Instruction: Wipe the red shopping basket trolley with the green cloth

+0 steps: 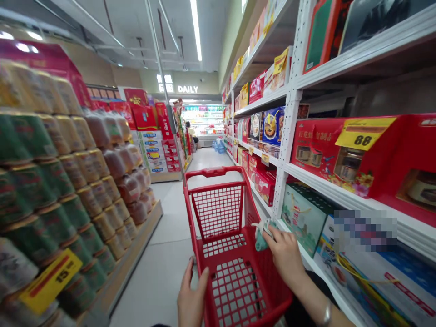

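Observation:
A red plastic shopping cart with grid-patterned panels stands in front of me in the aisle, its basket holding nothing that I can see. My right hand grips a crumpled pale green and white cloth against the cart's right rim. At the cart's left side is my left hand, thumb and fingers apart beside the rim. Whether it touches the rim I cannot tell. A shiny bracelet circles my right wrist.
White shelves with boxed gift packs line the right side, close to the cart. Stacked canned packs stand on a low platform at the left. Red cartons rise farther along. A tiled floor runs down the aisle.

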